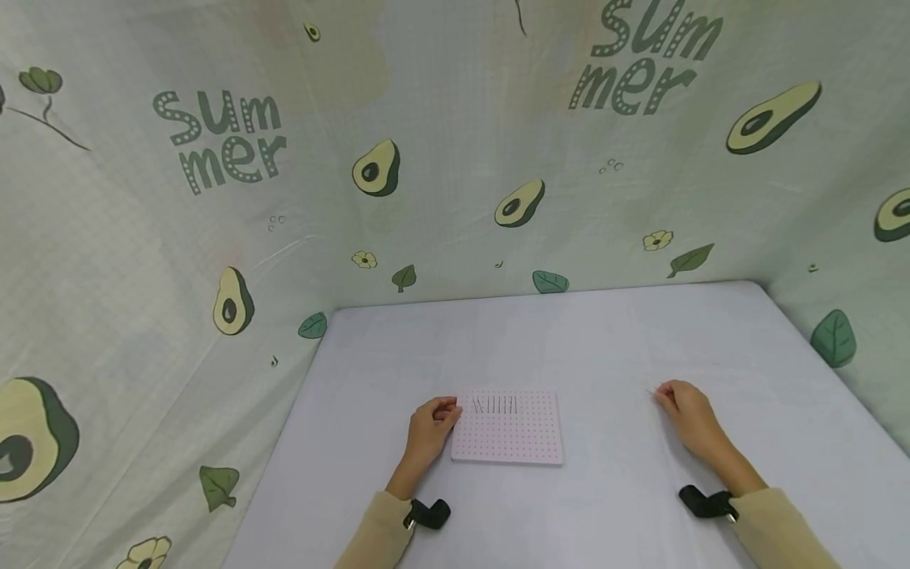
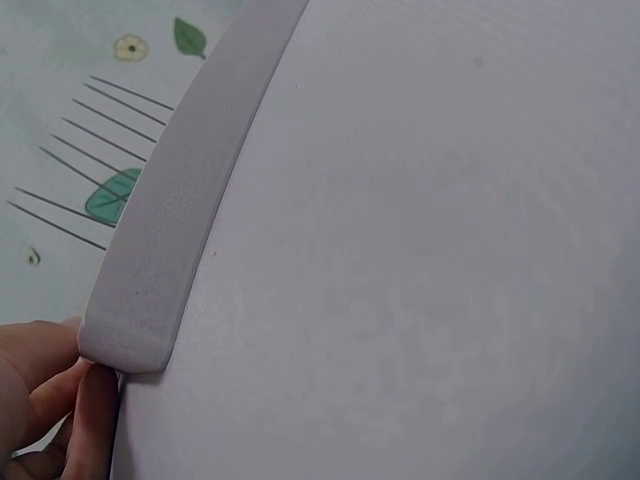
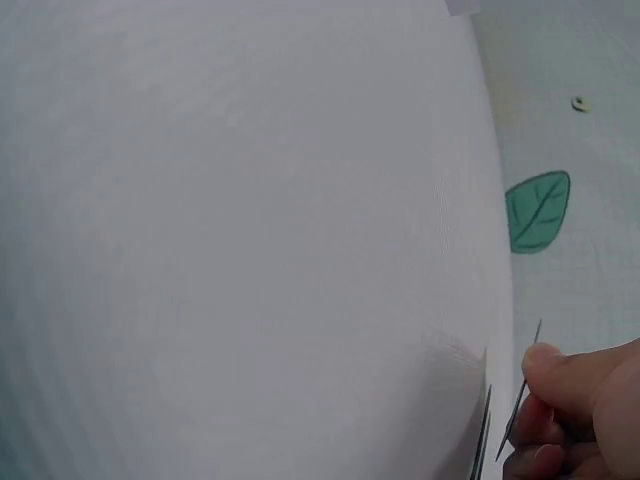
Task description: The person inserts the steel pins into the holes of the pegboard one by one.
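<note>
My left hand (image 1: 429, 429) grips the left edge of a pale perforated board (image 1: 508, 439); in the left wrist view, its fingers sit at the board's near corner. Several thin needles (image 1: 495, 405) stand in a row in the holes along the board's far side, a couple of them leaning. Off to the right, my right hand (image 1: 688, 412) pinches a single needle (image 3: 515, 410) between thumb and fingers, held over the table. Close beside that hand, more needles (image 3: 481, 435) lie on the white surface.
A white-covered table (image 1: 597, 348) bears the board, left of its middle. Behind and at both sides hangs a pale cloth (image 1: 441, 95) printed with avocados, leaves and lettering. A black wrist mount (image 1: 430, 514) sits on the left sleeve, another mount (image 1: 704, 503) on the right.
</note>
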Tool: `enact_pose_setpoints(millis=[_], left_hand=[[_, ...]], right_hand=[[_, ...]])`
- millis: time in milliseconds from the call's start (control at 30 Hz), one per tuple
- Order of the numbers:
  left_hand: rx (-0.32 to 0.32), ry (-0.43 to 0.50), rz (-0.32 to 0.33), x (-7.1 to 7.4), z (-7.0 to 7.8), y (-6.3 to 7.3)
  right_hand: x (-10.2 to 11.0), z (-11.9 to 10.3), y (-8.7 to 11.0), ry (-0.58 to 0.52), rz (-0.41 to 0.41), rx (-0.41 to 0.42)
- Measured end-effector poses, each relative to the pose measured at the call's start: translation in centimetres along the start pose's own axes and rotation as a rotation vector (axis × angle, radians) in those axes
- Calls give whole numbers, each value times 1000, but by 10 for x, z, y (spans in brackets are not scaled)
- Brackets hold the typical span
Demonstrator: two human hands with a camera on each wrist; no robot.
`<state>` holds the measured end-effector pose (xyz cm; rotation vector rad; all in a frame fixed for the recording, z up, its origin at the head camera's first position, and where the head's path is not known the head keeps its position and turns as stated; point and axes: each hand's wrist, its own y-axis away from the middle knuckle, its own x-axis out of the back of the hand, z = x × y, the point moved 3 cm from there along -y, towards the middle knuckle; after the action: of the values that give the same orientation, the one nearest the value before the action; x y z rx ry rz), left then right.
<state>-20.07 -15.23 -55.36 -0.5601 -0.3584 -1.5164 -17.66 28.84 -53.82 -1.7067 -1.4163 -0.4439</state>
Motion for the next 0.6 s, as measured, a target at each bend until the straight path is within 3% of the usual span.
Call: enact_pose_setpoints(millis=[100,333,600], left_hand=[[-3,-4,-5,0,0,1],[8,-5,-16,-1,-1,2],[5,10,-10,0,0,0]], right_hand=[[0,-7,-1,-18,14,17],[1,-21,-7,-135,138,52],[-5,-40,-17,-243,74,78]])
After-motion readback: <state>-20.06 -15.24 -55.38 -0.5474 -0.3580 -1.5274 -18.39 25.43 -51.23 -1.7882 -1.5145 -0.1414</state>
